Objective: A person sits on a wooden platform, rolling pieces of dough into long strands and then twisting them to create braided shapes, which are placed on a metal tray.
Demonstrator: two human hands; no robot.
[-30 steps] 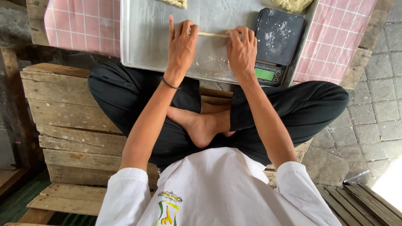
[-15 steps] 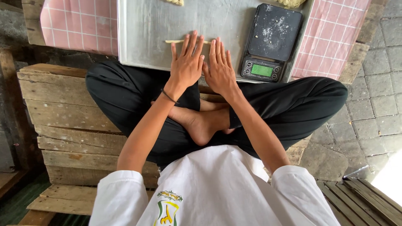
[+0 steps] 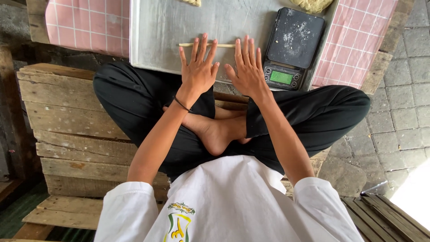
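Note:
A thin pale rope of dough (image 3: 188, 45) lies across a metal tray (image 3: 152, 36) on my lap. My left hand (image 3: 197, 69) lies flat with fingers spread, its fingertips resting on the rope. Beside it my right hand (image 3: 246, 69) is flat too, fingertips at the rope's right part. Both palms press down and neither hand grips anything. I sit cross-legged in black trousers with bare feet under the tray.
A black digital kitchen scale (image 3: 291, 47), dusted with flour, sits on the tray's right side. Lumps of dough (image 3: 311, 4) lie at the tray's far edge. A pink checked cloth (image 3: 85, 22) lies under the tray. I sit on a wooden pallet (image 3: 62, 116); paving stones (image 3: 398, 103) are to the right.
My hands came together from a wider spread a second ago, slid back toward me with the rope, and have now pushed forward again, rolling the dough rope under the fingers.

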